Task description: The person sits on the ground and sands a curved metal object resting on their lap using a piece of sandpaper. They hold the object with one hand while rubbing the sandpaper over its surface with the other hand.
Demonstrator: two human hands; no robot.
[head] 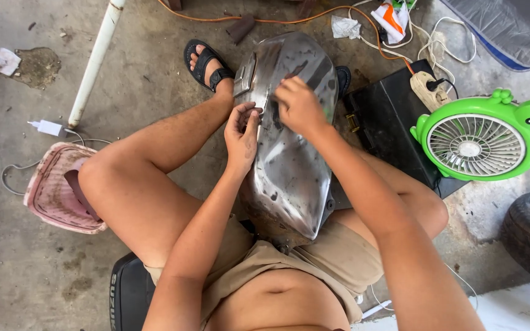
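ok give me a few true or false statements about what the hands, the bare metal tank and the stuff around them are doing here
1. Both hands rest on the bare silver metal tank lying between the person's knees. True: left hand, right hand.
2. The green frog-shaped fan sits to the person's left. False: it is on their right, on the black case.
3. The pink plastic basket lies on the concrete floor beside the left leg. True.
4. The white pipe lies across the tank. False: it is apart from it, over the floor beyond the basket.
5. The person is barefoot. False: a black sandal shows on the left foot.
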